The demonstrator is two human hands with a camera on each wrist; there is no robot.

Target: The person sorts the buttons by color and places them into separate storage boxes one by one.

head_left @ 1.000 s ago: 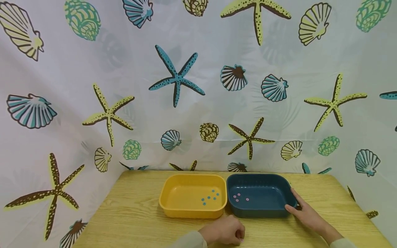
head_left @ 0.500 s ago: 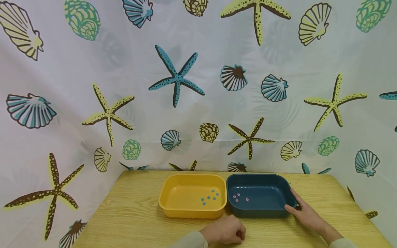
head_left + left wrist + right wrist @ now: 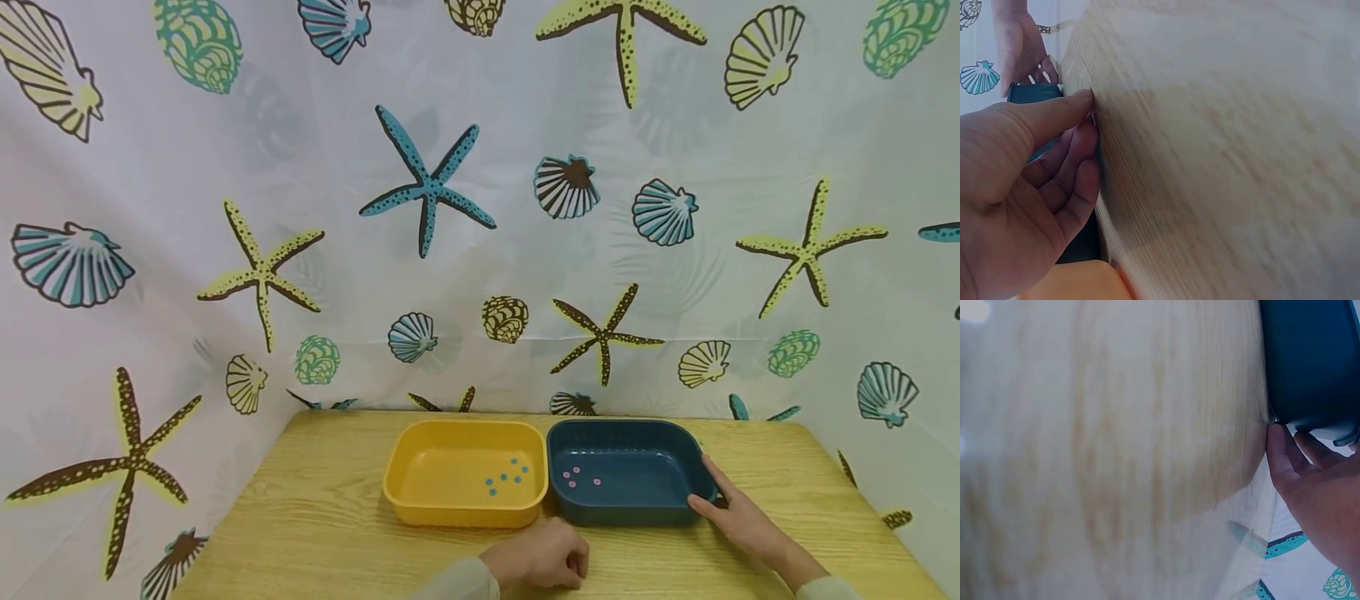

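My left hand [image 3: 542,554] is on the table in front of the trays, fingers curled. Thumb and fingertips meet at the wood in the left wrist view; they seem to pinch a small pink button, itself mostly hidden. My right hand [image 3: 750,521] rests against the right end of a dark blue tray [image 3: 630,517], its fingers fairly straight and the thumb at the front corner. Inside that tray, toward its left side, lie several pink buttons [image 3: 597,482]. A yellow tray [image 3: 465,517] stands beside it on the left, with several blue buttons [image 3: 504,477] in its right half.
The wooden table [image 3: 322,500] runs in front of the trays and to both sides. A white cloth [image 3: 450,275] printed with starfish and shells hangs behind the table and along its left and right.
My left hand shifts very slightly at the same spot. A pink spot that showed at its fingertips a second ago is out of sight in the head view. My right hand and both trays stay put.
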